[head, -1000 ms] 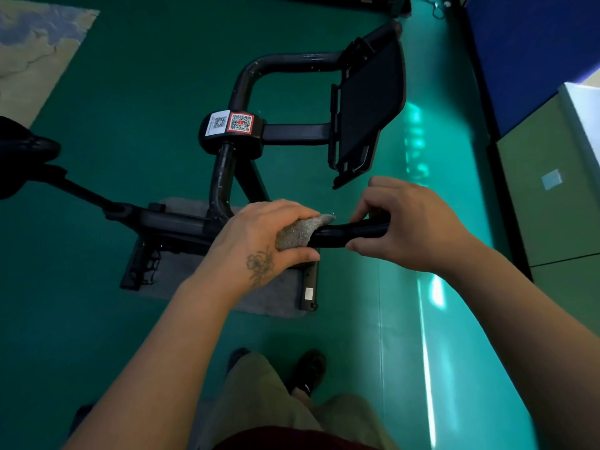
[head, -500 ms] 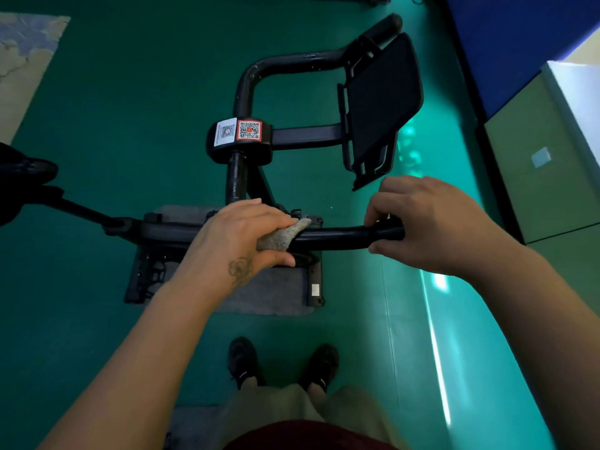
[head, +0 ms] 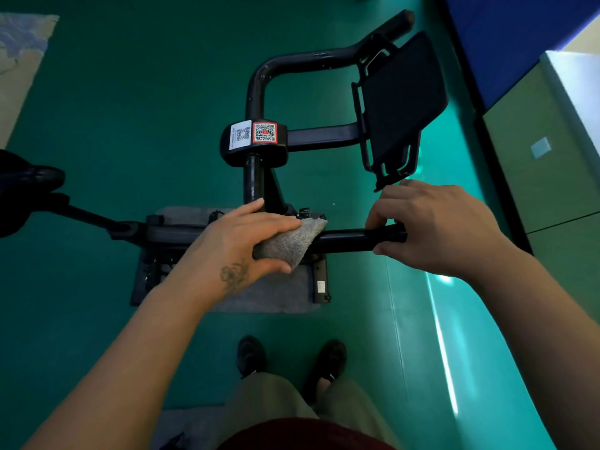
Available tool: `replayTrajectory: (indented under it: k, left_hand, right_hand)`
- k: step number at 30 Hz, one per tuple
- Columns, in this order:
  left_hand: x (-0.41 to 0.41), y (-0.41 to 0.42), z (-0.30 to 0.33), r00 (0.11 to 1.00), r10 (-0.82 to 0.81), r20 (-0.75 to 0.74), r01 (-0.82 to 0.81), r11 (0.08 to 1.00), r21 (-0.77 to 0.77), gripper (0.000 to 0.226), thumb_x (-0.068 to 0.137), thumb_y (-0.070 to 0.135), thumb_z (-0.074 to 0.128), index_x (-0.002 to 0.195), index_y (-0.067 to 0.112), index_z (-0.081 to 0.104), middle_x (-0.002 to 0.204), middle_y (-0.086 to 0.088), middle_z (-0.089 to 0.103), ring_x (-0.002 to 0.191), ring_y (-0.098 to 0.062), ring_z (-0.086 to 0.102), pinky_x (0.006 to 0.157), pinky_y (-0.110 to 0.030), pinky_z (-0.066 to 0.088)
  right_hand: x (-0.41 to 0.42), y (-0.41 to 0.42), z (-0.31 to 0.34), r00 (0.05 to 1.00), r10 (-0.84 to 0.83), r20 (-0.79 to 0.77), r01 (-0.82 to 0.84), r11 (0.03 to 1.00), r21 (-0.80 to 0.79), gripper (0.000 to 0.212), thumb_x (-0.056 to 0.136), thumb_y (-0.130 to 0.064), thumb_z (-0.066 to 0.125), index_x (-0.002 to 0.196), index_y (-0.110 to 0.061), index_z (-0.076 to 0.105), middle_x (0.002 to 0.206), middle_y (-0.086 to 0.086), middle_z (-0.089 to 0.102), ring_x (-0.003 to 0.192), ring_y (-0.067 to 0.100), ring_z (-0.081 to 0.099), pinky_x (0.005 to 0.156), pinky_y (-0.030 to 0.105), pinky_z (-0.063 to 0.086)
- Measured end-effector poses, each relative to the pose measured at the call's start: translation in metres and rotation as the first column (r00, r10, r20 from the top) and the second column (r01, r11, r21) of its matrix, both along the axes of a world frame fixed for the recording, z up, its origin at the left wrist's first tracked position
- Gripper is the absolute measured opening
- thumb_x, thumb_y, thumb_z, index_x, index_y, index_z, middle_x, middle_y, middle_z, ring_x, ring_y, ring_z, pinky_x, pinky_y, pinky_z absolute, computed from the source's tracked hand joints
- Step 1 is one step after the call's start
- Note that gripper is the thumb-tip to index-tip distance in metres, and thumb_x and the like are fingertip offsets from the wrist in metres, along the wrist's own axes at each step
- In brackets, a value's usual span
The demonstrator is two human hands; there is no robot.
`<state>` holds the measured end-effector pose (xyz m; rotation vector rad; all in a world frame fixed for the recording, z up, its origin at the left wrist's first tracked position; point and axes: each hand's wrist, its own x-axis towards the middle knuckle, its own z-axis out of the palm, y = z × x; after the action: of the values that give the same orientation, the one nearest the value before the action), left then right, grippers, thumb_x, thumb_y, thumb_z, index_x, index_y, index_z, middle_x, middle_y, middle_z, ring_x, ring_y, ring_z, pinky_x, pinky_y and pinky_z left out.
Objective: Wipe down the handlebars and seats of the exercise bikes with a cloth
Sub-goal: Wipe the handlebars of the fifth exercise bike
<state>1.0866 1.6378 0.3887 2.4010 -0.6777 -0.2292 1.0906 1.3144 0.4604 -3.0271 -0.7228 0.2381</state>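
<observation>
One exercise bike (head: 259,177); one grey cloth (head: 289,243); two hands (head: 240,241); two QR stickers (head: 264,132); two shoes (head: 250,355) at 6 o'clock.

Green floor (head: 130,92) under grey mat (head: 269,293), exercise bike (head: 259,177) atop.

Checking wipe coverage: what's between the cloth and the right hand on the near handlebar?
Only bare black handlebar between cloth and right hand, per the head view.

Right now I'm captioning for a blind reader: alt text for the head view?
Left hand wraps a grey cloth around a black handlebar; right hand grips the bar's end. The bike stands on a green floor.
</observation>
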Motion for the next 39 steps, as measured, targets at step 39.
replayTrajectory:
  k: [39]
  left_hand:
    - [-0.01, -0.049, -0.014, 0.974, 0.066, 0.219, -0.032, 0.987, -0.156, 0.062, 0.075, 0.045, 0.09, 0.129, 0.022, 0.072, 0.125, 0.008, 0.074, 0.114, -0.012, 0.067, 0.122, -0.042, 0.039]
  right_hand:
    - [-0.003, 0.002, -0.005, 0.999, -0.001, 0.05, 0.001, 1.0, 0.001, 0.028, 0.074, -0.054, 0.078, 0.096, -0.04, 0.066, 0.094, -0.016, 0.059, 0.096, 0.014, 0.06, 0.063, 0.032, 0.04]
